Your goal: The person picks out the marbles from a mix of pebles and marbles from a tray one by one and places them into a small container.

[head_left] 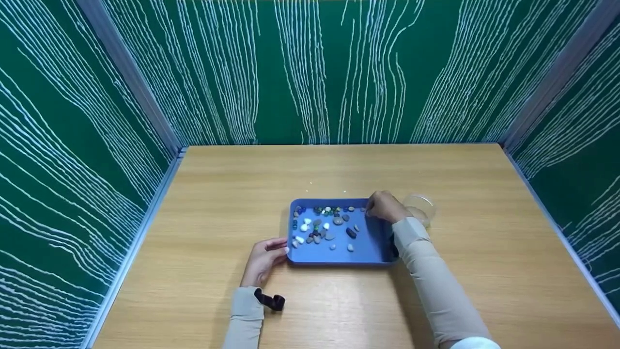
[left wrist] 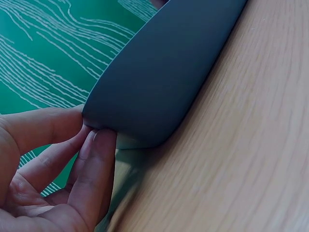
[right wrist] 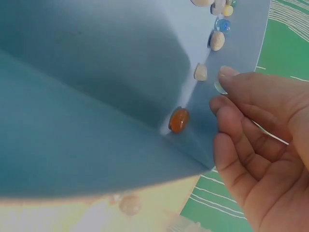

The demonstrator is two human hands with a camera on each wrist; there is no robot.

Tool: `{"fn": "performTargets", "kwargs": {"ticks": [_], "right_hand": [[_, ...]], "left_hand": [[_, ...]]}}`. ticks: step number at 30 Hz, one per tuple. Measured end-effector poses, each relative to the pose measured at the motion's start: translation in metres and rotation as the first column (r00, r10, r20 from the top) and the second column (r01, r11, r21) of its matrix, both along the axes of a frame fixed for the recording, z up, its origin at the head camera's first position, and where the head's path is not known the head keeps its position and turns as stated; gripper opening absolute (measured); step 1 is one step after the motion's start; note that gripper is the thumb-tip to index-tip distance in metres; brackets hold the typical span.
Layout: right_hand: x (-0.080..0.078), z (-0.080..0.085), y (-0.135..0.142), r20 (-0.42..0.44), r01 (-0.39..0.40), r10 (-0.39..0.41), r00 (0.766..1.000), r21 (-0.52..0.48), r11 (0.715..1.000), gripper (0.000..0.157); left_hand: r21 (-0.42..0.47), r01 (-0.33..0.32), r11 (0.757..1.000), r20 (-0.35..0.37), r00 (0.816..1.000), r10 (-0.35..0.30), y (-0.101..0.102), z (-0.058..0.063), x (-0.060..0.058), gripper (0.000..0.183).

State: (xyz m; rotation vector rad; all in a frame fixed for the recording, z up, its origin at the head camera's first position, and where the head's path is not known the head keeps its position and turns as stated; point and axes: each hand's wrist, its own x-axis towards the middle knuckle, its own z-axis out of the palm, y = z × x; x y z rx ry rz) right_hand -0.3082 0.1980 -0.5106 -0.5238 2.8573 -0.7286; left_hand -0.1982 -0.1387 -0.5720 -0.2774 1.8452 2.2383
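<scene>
A blue tray (head_left: 373,249) lies on the table with pebbles and glass beads spread across its left and middle parts. My left hand (head_left: 264,259) grips the tray's left corner; thumb and fingers pinch its rim in the left wrist view. Over the far right corner is my right hand (head_left: 386,206). In the right wrist view its thumb and forefinger pinch a small clear glass bead (right wrist: 219,87), partly hidden by the fingers. An orange-brown stone (right wrist: 179,120) and a pale pebble (right wrist: 200,72) lie just beneath, along the tray's inner edge.
A clear round container (head_left: 425,203) stands right of the tray, partly behind the right hand. Two tiny white specks lie on the wooden table (head_left: 218,194) beyond the tray. Green panels (head_left: 334,72) with white lines enclose the back and sides.
</scene>
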Motion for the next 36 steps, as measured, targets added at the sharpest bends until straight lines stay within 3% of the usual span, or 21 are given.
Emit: {"fn": "performTargets", "kwargs": {"ticks": [7, 16, 21, 29, 36], "right_hand": [[0.002, 0.007, 0.004, 0.018, -0.006, 0.006, 1.000, -0.003, 1.000, 0.011], [0.004, 0.019, 0.009, 0.133, 0.119, -0.122, 0.984, 0.029, 0.993, 0.020], [0.006, 0.025, 0.013, 0.173, 0.151, -0.151, 0.973, 0.015, 0.988, 0.022], [0.008, 0.032, 0.021, 0.153, 0.148, -0.149, 0.977, 0.017, 0.989, 0.019], [0.011, 0.037, 0.032, 0.068, 0.128, -0.129, 0.989, 0.018, 0.992, 0.017]], "left_hand": [[0.017, 0.020, 1.000, -0.015, 1.000, -0.020, 0.000, 0.000, 0.001, 0.043], [0.009, 0.014, 1.000, -0.014, 1.000, -0.014, 0.000, 0.000, 0.001, 0.043], [0.007, 0.011, 1.000, -0.014, 1.000, -0.011, 0.000, 0.001, 0.002, 0.044], [0.007, -0.001, 1.000, -0.002, 1.000, 0.001, 0.001, 0.001, 0.002, 0.041], [0.004, 0.016, 1.000, -0.025, 1.000, -0.016, 0.000, 0.000, 0.002, 0.040]]}}
